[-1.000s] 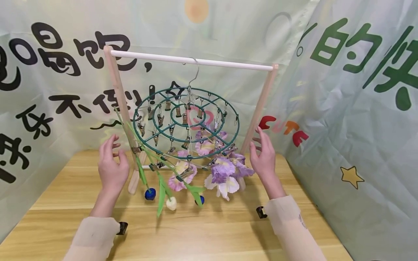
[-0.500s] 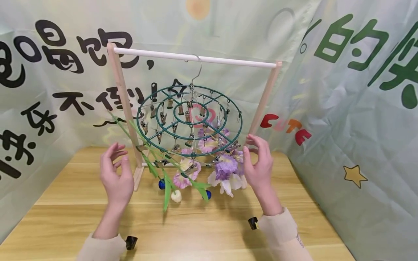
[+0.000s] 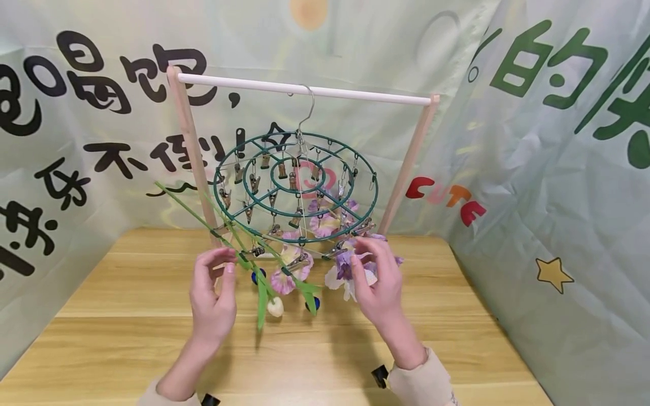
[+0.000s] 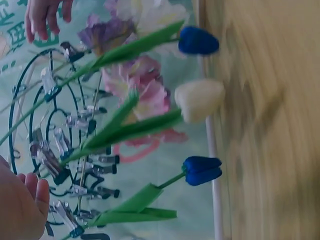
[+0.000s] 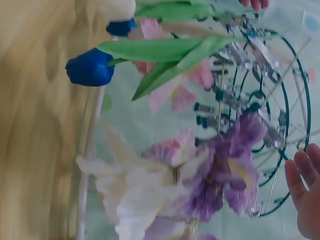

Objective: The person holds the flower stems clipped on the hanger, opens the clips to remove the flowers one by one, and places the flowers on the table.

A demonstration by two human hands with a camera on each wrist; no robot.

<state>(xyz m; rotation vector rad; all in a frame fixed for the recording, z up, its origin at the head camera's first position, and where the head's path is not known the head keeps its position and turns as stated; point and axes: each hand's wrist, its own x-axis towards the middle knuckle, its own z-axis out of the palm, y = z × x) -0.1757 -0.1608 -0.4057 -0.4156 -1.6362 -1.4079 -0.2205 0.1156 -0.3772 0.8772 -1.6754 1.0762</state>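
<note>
In the head view, a round dark-green hanger of concentric rings [image 3: 325, 239] hangs by a metal hook [image 3: 307, 115] from the white crossbar [image 3: 244, 84] of a pale wooden rack, which stands toward the back edge of a wood-grain table [image 3: 284, 361]. The left hand [image 3: 213, 296], fingers bent and parted from the thumb, is just beside the green stems at the hanger's front-left edge. The right hand [image 3: 378, 279] has its thumb and fingers apart too, and covers part of the purple-and-white irises [image 3: 344, 260] below the front-right edge. Whether either hand touches anything cannot be told here. The left wrist view shows fully what the head view partly hides: two blue tulips [image 4: 198, 41] with a cream-white tulip [image 4: 201, 100] between them, stems gripped by silvery spring clips [image 4: 49, 162]; the left fingers, loosely curved, are near the clips with nothing visible in their grasp. The right wrist view brings out the broad white petals [image 5: 135, 192], largely covered by the hand in the head view, and shows a gap between the irises and the right fingers, which are near the hanger's rim.
</note>
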